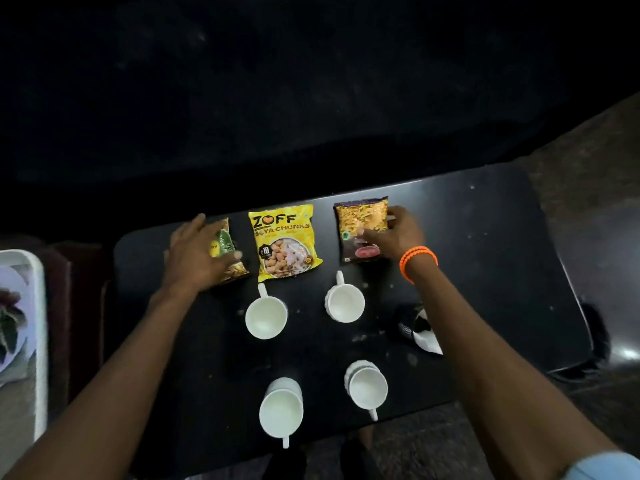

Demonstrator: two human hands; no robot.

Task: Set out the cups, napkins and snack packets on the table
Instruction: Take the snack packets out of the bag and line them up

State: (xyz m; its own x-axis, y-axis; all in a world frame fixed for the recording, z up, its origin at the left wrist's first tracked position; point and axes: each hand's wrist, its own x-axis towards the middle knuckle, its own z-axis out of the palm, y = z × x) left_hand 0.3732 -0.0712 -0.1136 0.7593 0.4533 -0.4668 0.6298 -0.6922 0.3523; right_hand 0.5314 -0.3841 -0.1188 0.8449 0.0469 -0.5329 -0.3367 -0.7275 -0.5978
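Item: dark, rounded-corner counter (pixel 485 237) bearing a part-laid snack setting.

Far row — three packets, evenly spaced. Centre: yellow foil soya-chunks packet (pixel 284 242), lying flat, untouched. Left: green-and-yellow snack packet (pixel 227 249), mostly covered by the left hand (pixel 199 252), whose fingers lie spread and curled over it, apparently squaring it with the row. Right: dark maroon packet with a clear window of yellow snack (pixel 360 230); the right hand (pixel 394 233), orange bead bracelet (pixel 417 259) at the wrist, holds its right edge, thumb on the face.

Middle and near rows — four white ceramic cups in a square: far-left cup (pixel 266 317), far-right cup (pixel 345 303), near-left cup (pixel 281 410), near-right cup (pixel 367 388). All are upright and empty, handles turned outward, likely for two facing pairs of sitters.

Right of the cups: a black-and-white object, possibly folded napkins (pixel 420 332) — too dim to confirm.

Room: bare counter right of the maroon packet and along the left edge; the near cups stand close to the near edge. A white tray (pixel 34 271) sits off the counter's left.
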